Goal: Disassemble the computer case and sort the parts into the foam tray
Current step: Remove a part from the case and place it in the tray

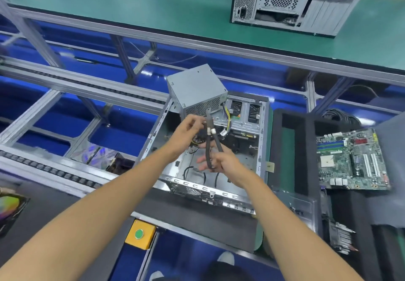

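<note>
Cable is hanging doubled over the open computer case, left hand pinching its top, right hand gripping the loop below. Likely light, floppy; holding near connectors is seeming safest.

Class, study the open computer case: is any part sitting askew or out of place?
Yes: the grey power supply sits tilted on the far rim of the open case, not seated inside, its cables trailing into the case.
</note>
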Demonstrator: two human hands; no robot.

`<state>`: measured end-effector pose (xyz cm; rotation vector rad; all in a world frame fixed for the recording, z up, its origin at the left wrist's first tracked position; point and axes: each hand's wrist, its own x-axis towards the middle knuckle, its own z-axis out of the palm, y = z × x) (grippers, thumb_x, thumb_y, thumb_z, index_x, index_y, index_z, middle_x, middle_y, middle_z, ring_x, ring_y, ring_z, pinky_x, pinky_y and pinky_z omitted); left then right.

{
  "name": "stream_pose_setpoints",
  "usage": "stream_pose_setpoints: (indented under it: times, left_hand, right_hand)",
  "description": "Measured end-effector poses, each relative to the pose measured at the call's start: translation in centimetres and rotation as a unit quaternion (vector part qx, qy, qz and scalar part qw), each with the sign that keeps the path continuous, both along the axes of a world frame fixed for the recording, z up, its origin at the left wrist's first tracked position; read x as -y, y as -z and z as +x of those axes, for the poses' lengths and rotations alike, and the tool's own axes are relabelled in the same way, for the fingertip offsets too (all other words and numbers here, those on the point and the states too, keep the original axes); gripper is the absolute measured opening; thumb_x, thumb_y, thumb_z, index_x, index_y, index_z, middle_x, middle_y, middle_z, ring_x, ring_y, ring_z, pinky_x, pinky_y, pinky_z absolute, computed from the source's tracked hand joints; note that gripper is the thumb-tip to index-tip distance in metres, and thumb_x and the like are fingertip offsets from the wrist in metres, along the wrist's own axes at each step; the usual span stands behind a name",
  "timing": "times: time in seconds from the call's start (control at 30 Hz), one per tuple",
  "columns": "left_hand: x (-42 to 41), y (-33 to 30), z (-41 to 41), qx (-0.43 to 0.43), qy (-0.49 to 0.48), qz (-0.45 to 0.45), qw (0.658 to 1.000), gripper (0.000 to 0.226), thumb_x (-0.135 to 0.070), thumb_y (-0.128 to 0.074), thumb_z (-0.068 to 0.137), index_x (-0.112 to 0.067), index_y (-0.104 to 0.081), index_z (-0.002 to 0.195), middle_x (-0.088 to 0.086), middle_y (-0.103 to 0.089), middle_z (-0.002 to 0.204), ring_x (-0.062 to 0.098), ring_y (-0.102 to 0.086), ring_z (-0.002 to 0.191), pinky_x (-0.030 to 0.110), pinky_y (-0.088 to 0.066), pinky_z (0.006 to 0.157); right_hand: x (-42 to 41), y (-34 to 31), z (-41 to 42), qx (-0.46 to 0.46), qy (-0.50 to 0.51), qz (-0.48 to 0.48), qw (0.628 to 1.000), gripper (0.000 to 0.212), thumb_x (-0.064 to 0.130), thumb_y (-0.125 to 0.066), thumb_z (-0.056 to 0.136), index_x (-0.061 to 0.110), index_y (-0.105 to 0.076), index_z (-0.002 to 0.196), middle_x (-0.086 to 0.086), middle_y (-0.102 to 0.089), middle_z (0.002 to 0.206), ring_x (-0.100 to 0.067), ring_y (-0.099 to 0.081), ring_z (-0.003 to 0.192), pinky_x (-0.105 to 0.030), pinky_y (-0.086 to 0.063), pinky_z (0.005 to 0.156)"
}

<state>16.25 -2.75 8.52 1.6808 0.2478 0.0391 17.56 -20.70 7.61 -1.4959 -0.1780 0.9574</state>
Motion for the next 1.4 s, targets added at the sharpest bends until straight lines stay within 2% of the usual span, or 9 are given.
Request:
stream_pose_setpoints:
  times: [0.17,0.27,0.33,0.4,0.5,0.67,0.8,1.1,1.4]
  left_hand:
    - [-0.1,3.5,-0.6,-0.044,0.009,0.119,0.992,0.028,-0.033,-0.059,0.103,-0.012,-0.051,0.118,0.002,-0.058,0.111,0.008,-0.056,0.098,0.023,-0.046,0.086]
    - [-0.8,4.5,0.1,-0.030,0.047,0.137,0.989,0.027,-0.024,-0.070,0.097,-0.011,-0.056,0.116,0.001,-0.063,0.109,-0.006,-0.060,0.090,0.013,-0.048,0.079]
    - [-1.2,5.0,0.3,-0.037,0.056,0.109,0.992,0.019,-0.020,-0.070,0.097,-0.011,-0.060,0.112,-0.003,-0.068,0.100,-0.009,-0.062,0.081,0.011,-0.048,0.072]
    - [-1.8,5.4,0.4,-0.041,0.047,0.080,0.995,0.013,-0.019,-0.070,0.097,-0.016,-0.064,0.108,-0.009,-0.071,0.095,-0.007,-0.065,0.083,0.012,-0.049,0.074]
    - [-2.0,5.8,0.5,-0.046,0.051,0.029,0.997,0.010,-0.019,-0.067,0.099,-0.020,-0.065,0.109,-0.016,-0.074,0.091,-0.006,-0.067,0.083,0.011,-0.049,0.072]
    - [-1.9,5.9,0.8,-0.051,0.055,-0.032,0.997,0.010,-0.018,-0.064,0.101,-0.017,-0.066,0.111,-0.008,-0.076,0.089,0.001,-0.067,0.079,0.014,-0.049,0.071]
    - [-2.0,5.7,0.9,-0.038,0.026,-0.056,0.997,0.008,-0.023,-0.065,0.101,-0.020,-0.065,0.108,-0.013,-0.072,0.077,-0.005,-0.060,0.065,0.008,-0.043,0.060]
    - [-2.2,5.0,1.1,0.002,-0.004,-0.133,0.991,0.008,-0.017,-0.066,0.100,-0.011,-0.066,0.105,-0.005,-0.067,0.066,0.005,-0.053,0.052,0.016,-0.042,0.049]
    - [-2.0,4.9,1.1,0.007,0.001,-0.170,0.985,0.009,-0.013,-0.065,0.100,-0.009,-0.066,0.107,0.000,-0.068,0.073,0.010,-0.055,0.061,0.018,-0.045,0.056]
  right_hand:
    - [1.1,0.9,0.0,0.018,0.002,-0.022,1.000,0.068,-0.011,-0.039,0.071,0.019,-0.061,0.127,-0.009,-0.077,0.107,-0.023,-0.075,0.093,-0.040,-0.052,0.089]
    - [1.3,1.2,0.0,0.002,0.049,-0.030,0.998,0.061,-0.015,-0.036,0.083,0.012,-0.059,0.133,-0.010,-0.078,0.106,-0.019,-0.075,0.089,-0.024,-0.053,0.071]
    - [1.5,1.4,-0.2,-0.018,0.070,-0.032,0.997,0.059,-0.014,-0.035,0.089,0.014,-0.060,0.134,-0.010,-0.077,0.109,-0.020,-0.073,0.086,-0.018,-0.045,0.054]
    - [1.5,1.4,-0.4,-0.035,0.073,-0.028,0.996,0.062,-0.015,-0.036,0.087,0.016,-0.057,0.136,-0.009,-0.076,0.114,-0.026,-0.073,0.093,-0.020,-0.043,0.052]
    - [1.8,1.4,-0.6,-0.056,0.052,-0.006,0.997,0.076,-0.020,-0.032,0.078,0.016,-0.049,0.143,-0.013,-0.073,0.121,-0.033,-0.072,0.108,-0.026,-0.053,0.059]
    - [2.8,1.0,-1.4,-0.084,0.027,0.037,0.995,0.069,-0.008,-0.036,0.081,0.014,-0.049,0.144,-0.019,-0.069,0.126,-0.037,-0.067,0.117,-0.044,-0.061,0.076]
    - [3.2,0.7,-1.5,-0.075,-0.003,0.016,0.997,0.073,0.000,-0.040,0.071,0.016,-0.055,0.141,-0.018,-0.070,0.124,-0.037,-0.067,0.116,-0.042,-0.061,0.074]
    - [3.4,0.8,-1.6,-0.064,-0.032,-0.002,0.997,0.078,-0.002,-0.038,0.067,0.018,-0.058,0.139,-0.018,-0.069,0.126,-0.039,-0.067,0.116,-0.040,-0.056,0.077]
    - [3.6,1.0,-1.6,-0.076,-0.017,0.026,0.997,0.079,-0.004,-0.038,0.066,0.020,-0.060,0.138,-0.022,-0.067,0.128,-0.044,-0.065,0.118,-0.036,-0.061,0.068]
